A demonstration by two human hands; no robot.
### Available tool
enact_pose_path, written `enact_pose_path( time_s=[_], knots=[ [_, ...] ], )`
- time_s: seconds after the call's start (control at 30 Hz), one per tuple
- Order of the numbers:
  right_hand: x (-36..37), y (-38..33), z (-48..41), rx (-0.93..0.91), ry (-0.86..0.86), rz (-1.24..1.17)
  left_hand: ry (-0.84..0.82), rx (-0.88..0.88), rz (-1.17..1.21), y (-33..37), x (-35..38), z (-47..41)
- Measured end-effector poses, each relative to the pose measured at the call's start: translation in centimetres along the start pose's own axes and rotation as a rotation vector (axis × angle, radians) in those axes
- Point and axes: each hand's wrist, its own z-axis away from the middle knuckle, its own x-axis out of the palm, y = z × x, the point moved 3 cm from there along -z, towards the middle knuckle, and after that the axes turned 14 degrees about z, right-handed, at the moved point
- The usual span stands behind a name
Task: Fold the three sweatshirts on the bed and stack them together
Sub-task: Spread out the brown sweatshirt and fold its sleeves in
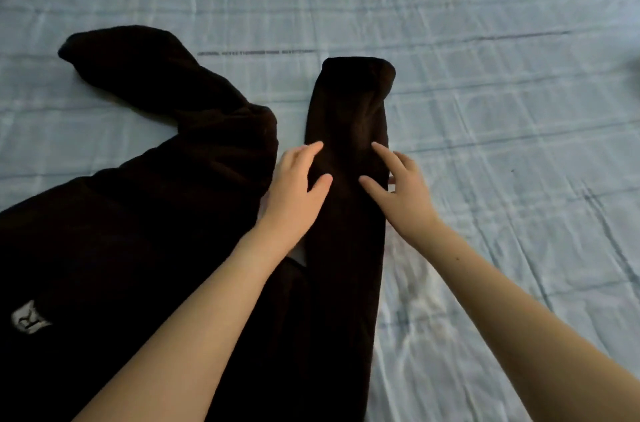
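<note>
On the pale blue bed (485, 110) lies one black sweatshirt (138, 231), its sleeve (349, 117) under two open hands, left hand (294, 189) and right hand (401, 193), fingers spread, gripping nothing.

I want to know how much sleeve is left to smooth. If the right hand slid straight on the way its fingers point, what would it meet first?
The right hand points along the dark sleeve, so it would likely meet more sleeve, then its cuff end, then bare bed sheet.

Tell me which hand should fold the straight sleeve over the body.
Probably the right hand: it rests on the sleeve's outer edge and can sweep it leftward, while the left hand blocks the inner side.
</note>
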Motion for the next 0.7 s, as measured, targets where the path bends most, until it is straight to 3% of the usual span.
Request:
enact_pose_path(
  time_s=[0.1,0.27,0.37,0.5,0.7],
  knots=[
    [0.5,0.2,-2.1,0.005,-0.055,-0.229,0.057,-0.221,0.070,-1.8,1.9,-3.9],
    [-1.2,0.6,-1.8,-0.037,-0.002,-0.432,0.033,-0.224,0.367,-0.9,2.9,-5.0],
    [-4.7,1.2,0.9,-0.053,0.144,-0.441,-0.065,-0.128,0.533,2.9,3.8,-4.3],
    [-10.5,4.5,6.6,0.016,0.374,-0.435,-0.213,0.129,0.437,10.5,8.3,-2.8],
    [-13.3,13.8,20.6,0.355,0.681,-0.324,-0.634,0.369,0.303,15.6,21.6,3.7]
  ],
)
